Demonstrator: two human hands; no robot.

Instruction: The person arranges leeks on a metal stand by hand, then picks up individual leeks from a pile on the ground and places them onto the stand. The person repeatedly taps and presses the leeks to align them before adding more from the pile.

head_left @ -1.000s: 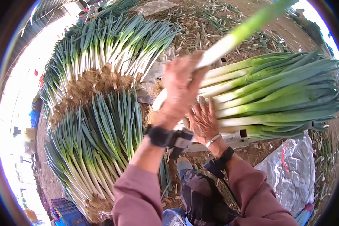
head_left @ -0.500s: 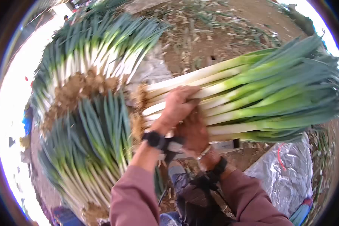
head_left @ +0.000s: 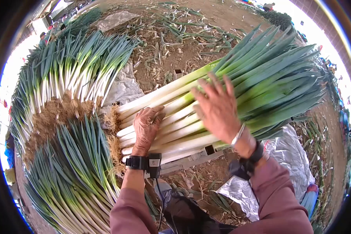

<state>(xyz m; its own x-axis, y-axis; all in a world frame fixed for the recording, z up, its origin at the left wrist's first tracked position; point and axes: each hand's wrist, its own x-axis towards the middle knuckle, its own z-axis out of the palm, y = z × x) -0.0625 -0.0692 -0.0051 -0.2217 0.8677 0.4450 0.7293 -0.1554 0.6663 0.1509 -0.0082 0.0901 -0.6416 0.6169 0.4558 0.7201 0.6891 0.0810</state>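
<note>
A thick bundle of leeks [head_left: 175, 134] lies across a low wooden frame [head_left: 191, 160], its roots at the left and its green leaves spreading to the upper right. My left hand [head_left: 147, 126] rests on the white stalks near the roots, fingers curled; whether it grips a stalk is hidden. Over the pale green part of the bundle is my right hand [head_left: 219, 107], fingers spread, with nothing held. Dark straps with small devices are on both wrists.
Two large heaps of leeks, one at the upper left [head_left: 78, 66] and one at the lower left [head_left: 72, 167], flank the bundle. Silvery sheeting [head_left: 288, 156] lies at the right. Leaf scraps litter the soil. People are far off at the upper left.
My hands were close together on the stalks; now they are apart. My right hand has moved up and right toward the leaves, its fingers spread. The view has shifted.
</note>
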